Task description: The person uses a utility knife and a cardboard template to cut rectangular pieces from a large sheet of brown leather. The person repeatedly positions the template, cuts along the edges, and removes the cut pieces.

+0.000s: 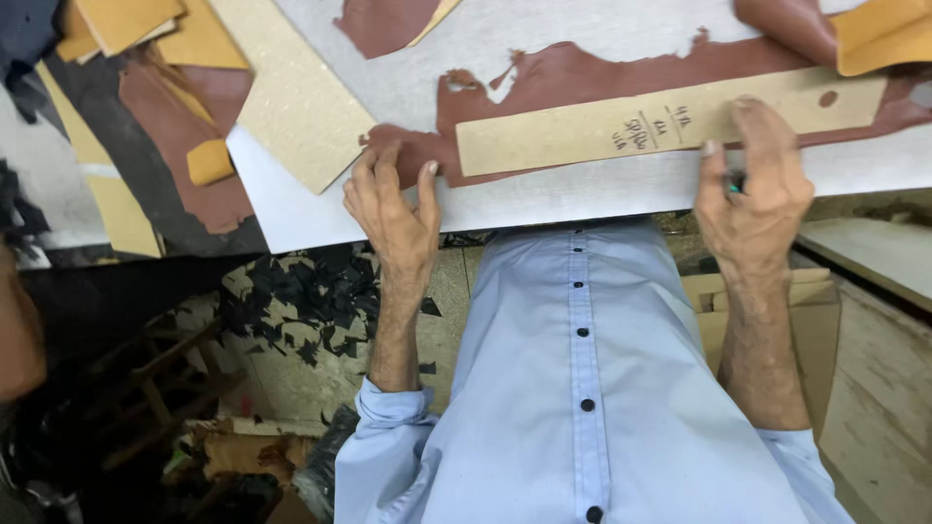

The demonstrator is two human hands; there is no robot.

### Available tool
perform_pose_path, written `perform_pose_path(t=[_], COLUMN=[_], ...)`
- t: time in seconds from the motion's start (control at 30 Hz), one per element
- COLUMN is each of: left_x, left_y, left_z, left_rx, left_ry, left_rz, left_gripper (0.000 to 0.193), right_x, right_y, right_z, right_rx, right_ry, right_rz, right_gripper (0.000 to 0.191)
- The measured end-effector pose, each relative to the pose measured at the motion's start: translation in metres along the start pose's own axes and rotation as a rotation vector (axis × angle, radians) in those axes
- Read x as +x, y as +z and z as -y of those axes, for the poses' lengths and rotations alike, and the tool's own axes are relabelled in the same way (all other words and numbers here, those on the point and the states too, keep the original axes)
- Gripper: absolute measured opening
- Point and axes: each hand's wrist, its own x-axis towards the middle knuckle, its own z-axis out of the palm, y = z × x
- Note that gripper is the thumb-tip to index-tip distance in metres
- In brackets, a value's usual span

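A long tan cardboard template strip (602, 126) with a small hole near its right end lies on a piece of reddish-brown leather (573, 76) on a white worktable (544, 199). My left hand (393, 209) rests flat, fingers spread, pressing the leather at the strip's left end. My right hand (752, 180) presses the strip's lower edge near its right part, fingers curled around a small dark tool with a green bit showing; the tool is mostly hidden.
A wider speckled cardboard piece (291, 87) lies at the table's left corner. Yellow and brown leather pieces (184, 97) are piled at the far left. Black scraps (311, 301) litter the floor below. Wooden boards (874, 320) stand at the right.
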Motion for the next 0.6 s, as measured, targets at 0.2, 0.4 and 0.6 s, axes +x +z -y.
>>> perform_pose_path(t=[0.2, 0.4, 0.6], left_x=[0.014, 0.025, 0.037], left_y=[0.017, 0.033, 0.039], left_z=[0.000, -0.005, 0.005], left_rx=[-0.047, -0.105, -0.128], left_ry=[-0.117, -0.140, 0.051], left_rz=[-0.022, 0.079, 0.129], left_gripper=[0.055, 0.017, 0.011], right_x=[0.040, 0.049, 0.046], right_y=[0.048, 0.058, 0.062], right_z=[0.052, 0.060, 0.048], right_rx=[0.098, 0.035, -0.021], right_ry=[-0.069, -0.034, -0.067], right_rz=[0.218, 0.201, 0.196], right_gripper=[0.038, 0.045, 0.046])
